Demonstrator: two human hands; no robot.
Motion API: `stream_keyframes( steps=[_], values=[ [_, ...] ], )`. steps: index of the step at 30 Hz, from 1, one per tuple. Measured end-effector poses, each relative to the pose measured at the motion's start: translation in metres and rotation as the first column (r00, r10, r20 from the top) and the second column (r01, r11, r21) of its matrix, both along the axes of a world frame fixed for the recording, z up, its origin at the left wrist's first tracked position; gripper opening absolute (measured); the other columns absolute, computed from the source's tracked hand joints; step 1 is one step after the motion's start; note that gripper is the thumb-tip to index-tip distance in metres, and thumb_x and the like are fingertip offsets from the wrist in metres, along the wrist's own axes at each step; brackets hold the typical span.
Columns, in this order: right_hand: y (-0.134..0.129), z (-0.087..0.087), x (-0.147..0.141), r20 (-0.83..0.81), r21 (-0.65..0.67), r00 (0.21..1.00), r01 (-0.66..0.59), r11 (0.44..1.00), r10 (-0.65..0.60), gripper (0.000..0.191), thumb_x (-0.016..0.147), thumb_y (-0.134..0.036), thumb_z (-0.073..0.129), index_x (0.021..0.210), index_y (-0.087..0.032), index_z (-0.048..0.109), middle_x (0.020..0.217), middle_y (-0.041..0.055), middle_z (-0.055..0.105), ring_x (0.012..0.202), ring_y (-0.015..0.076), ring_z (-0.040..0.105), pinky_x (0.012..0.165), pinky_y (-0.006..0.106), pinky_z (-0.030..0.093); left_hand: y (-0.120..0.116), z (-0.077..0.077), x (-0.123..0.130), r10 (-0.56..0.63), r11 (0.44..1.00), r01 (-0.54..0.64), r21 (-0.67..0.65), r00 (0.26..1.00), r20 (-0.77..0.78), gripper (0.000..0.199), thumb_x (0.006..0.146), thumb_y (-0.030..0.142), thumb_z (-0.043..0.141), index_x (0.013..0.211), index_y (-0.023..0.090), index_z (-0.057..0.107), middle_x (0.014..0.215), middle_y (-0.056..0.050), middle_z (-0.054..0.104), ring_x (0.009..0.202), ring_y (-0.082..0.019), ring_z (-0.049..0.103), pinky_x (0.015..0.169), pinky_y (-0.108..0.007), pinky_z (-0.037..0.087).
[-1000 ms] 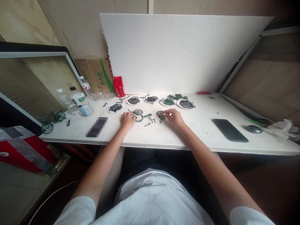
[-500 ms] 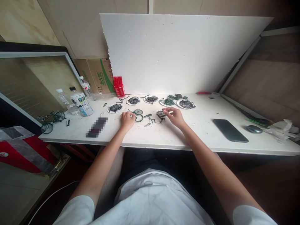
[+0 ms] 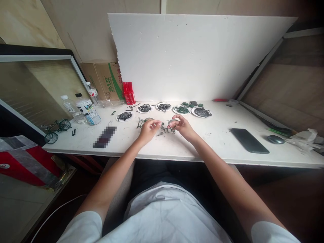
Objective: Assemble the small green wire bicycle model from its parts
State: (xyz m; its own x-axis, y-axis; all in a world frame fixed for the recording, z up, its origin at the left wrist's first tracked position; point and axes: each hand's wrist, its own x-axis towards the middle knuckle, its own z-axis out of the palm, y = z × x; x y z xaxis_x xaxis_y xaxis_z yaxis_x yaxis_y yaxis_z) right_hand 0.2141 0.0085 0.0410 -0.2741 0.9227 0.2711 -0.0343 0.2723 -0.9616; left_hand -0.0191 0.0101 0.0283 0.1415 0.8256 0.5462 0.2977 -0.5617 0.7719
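My left hand (image 3: 148, 131) is over the white table (image 3: 215, 148), its fingertips drawn together beside the round end of a small green part (image 3: 162, 124). Whatever it may pinch is too small to make out. My right hand (image 3: 186, 127) is close by, thumb and fingers curled just over a small dark bicycle wheel (image 3: 173, 122); any small piece in them cannot be made out. Behind my left fingers lies a green miniature bicycle frame (image 3: 140, 123), partly hidden. Several tiny dark parts (image 3: 165, 130) lie between the hands.
White plates (image 3: 117, 118) of dark and green model parts line the back. An assembled miniature bicycle (image 3: 56, 130) and bottles (image 3: 88, 109) stand left. A phone (image 3: 249, 141) and a mouse (image 3: 275, 139) lie right. A white board (image 3: 197, 57) leans behind.
My left hand has moved right, from the green frame to the green part, covering much of it. My right hand has shifted slightly left, its fingers now over the wheel.
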Motion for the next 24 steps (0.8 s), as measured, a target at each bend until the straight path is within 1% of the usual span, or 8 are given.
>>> stream_keyframes(
  steps=[3,5,10,12,15,19,22,24],
  values=[
    [-0.005,0.003,-0.004,-0.046,-0.035,0.994,-0.106,0.994,0.104,0.058,0.071,-0.042,0.086,0.105,-0.029,0.04,0.075,-0.0053,0.071,0.08,0.0211,0.071,0.075,0.034,0.051,-0.01,0.002,0.014,-0.169,0.968,0.199,-0.152,0.968,0.186,0.038,0.09,0.053,0.08,0.107,0.019,0.085,0.109,-0.011,0.08,0.097,-0.023,0.07,0.082,-0.033,0.052],
    [-0.008,0.005,-0.006,-0.078,-0.05,0.981,-0.179,0.983,0.175,0.056,0.07,-0.034,0.086,0.103,-0.029,0.041,0.072,-0.0074,0.068,0.076,0.019,0.068,0.075,0.034,0.05,-0.016,0.004,0.018,-0.241,0.922,0.304,-0.239,0.935,0.26,0.041,0.09,0.056,0.081,0.105,0.018,0.085,0.1,-0.01,0.081,0.089,-0.021,0.069,0.076,-0.032,0.05],
    [-0.008,0.007,-0.003,-0.054,-0.073,0.956,-0.293,0.953,0.289,0.049,0.071,-0.029,0.087,0.107,-0.026,0.053,0.074,-0.0052,0.068,0.082,0.02,0.071,0.079,0.034,0.052,-0.018,0.002,0.022,-0.292,0.848,0.424,-0.318,0.875,0.386,0.038,0.088,0.055,0.083,0.096,0.018,0.084,0.09,-0.008,0.078,0.082,-0.016,0.066,0.069,-0.028,0.045],
    [-0.002,0.005,0.004,0.029,-0.052,0.968,-0.248,0.967,0.25,0.047,0.075,-0.038,0.087,0.11,-0.024,0.059,0.085,0.0004,0.073,0.085,0.0212,0.071,0.076,0.034,0.051,-0.013,-0.003,0.021,-0.239,0.857,0.399,-0.326,0.868,0.435,0.039,0.084,0.056,0.087,0.096,0.018,0.083,0.092,-0.007,0.077,0.08,-0.015,0.064,0.067,-0.027,0.044],
    [0.009,0.0,0.019,0.232,0.054,0.969,-0.096,0.994,0.081,0.041,0.088,-0.057,0.076,0.104,-0.02,0.067,0.089,0.0068,0.075,0.082,0.0216,0.069,0.074,0.035,0.052,-0.004,-0.012,0.02,-0.102,0.898,0.279,-0.34,0.883,0.457,0.045,0.078,0.057,0.091,0.1,0.018,0.084,0.091,-0.007,0.076,0.074,-0.013,0.061,0.063,-0.027,0.043],
    [0.018,-0.005,0.041,0.603,0.211,0.791,-0.036,0.977,-0.101,0.039,0.094,-0.058,0.068,0.088,-0.02,0.076,0.085,0.0084,0.077,0.074,0.0223,0.064,0.071,0.036,0.049,0.005,-0.024,0.016,-0.033,0.95,0.156,-0.272,0.912,0.408,0.045,0.079,0.059,0.088,0.094,0.016,0.083,0.083,-0.006,0.075,0.073,-0.015,0.061,0.068,-0.029,0.047],
    [0.019,-0.007,0.047,0.728,0.239,0.668,-0.034,0.97,-0.156,0.032,0.092,-0.051,0.069,0.085,-0.021,0.081,0.083,0.008,0.079,0.07,0.0222,0.062,0.066,0.035,0.047,0.009,-0.032,0.014,-0.003,0.97,0.092,-0.226,0.93,0.366,0.042,0.08,0.057,0.086,0.091,0.017,0.083,0.083,-0.005,0.076,0.073,-0.017,0.062,0.071,-0.031,0.049],
    [0.018,-0.008,0.047,0.75,0.24,0.64,-0.028,0.97,-0.167,0.029,0.091,-0.047,0.07,0.084,-0.021,0.082,0.083,0.0078,0.08,0.067,0.0214,0.062,0.063,0.034,0.046,0.012,-0.036,0.012,0.028,0.985,0.028,-0.173,0.951,0.309,0.039,0.082,0.056,0.085,0.089,0.018,0.083,0.084,-0.006,0.077,0.073,-0.017,0.062,0.07,-0.031,0.049]
  ],
)
